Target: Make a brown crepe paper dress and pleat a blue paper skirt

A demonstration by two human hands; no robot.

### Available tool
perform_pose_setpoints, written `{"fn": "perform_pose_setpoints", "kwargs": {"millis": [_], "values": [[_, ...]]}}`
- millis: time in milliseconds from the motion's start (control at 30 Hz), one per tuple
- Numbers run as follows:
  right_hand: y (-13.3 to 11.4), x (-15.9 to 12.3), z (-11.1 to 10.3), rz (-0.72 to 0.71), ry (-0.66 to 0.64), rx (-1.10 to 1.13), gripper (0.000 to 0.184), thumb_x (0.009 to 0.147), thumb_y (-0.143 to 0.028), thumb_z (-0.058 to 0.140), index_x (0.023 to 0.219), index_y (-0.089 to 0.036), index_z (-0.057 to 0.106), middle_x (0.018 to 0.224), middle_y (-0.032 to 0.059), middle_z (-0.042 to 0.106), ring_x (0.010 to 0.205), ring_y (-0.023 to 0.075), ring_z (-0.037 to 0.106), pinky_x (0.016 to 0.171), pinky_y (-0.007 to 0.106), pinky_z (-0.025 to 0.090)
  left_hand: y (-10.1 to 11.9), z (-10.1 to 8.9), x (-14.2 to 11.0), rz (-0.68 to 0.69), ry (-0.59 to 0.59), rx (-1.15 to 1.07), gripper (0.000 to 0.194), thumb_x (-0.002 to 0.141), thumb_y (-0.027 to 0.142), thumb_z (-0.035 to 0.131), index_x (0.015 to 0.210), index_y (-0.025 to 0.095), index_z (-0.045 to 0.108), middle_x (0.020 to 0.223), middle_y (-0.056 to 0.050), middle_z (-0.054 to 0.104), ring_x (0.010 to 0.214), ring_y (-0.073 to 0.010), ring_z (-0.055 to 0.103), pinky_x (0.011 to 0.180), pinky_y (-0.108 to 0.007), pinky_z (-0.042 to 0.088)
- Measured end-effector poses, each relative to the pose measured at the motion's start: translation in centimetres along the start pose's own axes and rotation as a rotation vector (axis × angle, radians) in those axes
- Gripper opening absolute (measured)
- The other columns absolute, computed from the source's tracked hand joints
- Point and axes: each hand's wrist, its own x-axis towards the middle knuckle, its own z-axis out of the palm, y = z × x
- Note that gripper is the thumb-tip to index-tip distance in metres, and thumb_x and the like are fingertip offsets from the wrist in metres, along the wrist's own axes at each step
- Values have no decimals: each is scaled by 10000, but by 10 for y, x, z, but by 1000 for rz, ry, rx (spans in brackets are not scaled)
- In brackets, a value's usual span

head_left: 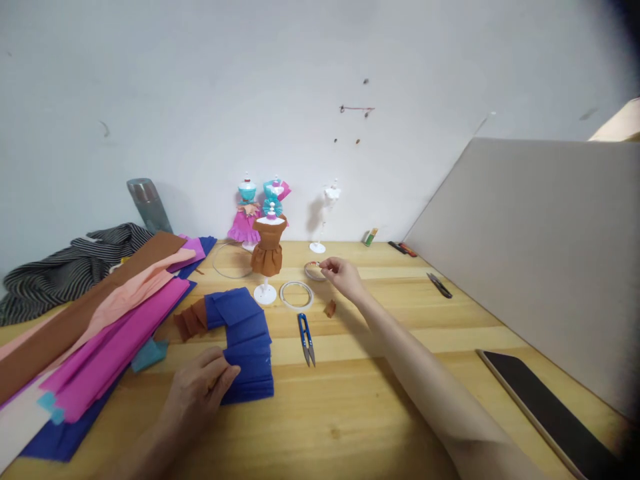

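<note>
Passage between blue snips [303, 328] and right forearm [415, 360]; brown-dressed mannequin [268, 250] in way of pink-skirted figure [244, 225] behind.

- The person's left hand [200, 381] was held low, fingers curled, thumb alongside.
- The right forearm [415, 363] stretched farther forward, the right hand [343, 276] ending in gathered fingertips.

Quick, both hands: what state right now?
Left hand: closed, fingertips at blue pleated strip; grip can't be told.
Right hand: closed, fingertips at farther ring; grip unclear.

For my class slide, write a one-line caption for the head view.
Left hand at folded blue material, right hand at a small ring, near a brown-dressed miniature mannequin.
</note>
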Motion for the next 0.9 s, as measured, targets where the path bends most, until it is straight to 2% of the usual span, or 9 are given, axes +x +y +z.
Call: {"fn": "perform_pose_setpoints", "kwargs": {"millis": [367,533,733,900], "values": [[18,-3,-4,56,-17,-23,139,643,-227,535,719,-156,626,661,25,635,593,155,562,565,267,424,1,0,2,56,-6,9,343,875,200,462,534,161,438,535,31,452,479,-59,465,476,-172,335],[24,-9,-4,95,8,-11,90,636,-222,556,684,-167,608,625,19,610,583,167,568,538,274,444,1,-1,1,37,-29,-7,357,881,209,447,527,160,439,535,31,442,482,-60,453,481,-176,333],[25,-1,-4,114,42,-5,83,626,-234,603,675,-168,589,589,16,589,548,162,545,477,273,449,-1,-1,1,33,-45,-13,343,877,199,454,537,156,446,548,32,431,489,-57,453,487,-174,335],[23,-1,0,70,-42,35,85,648,-238,621,652,-162,585,586,17,591,526,161,564,479,273,456,-1,-2,2,28,-42,-20,345,875,197,463,534,154,439,545,32,426,492,-58,451,490,-175,331]]}}
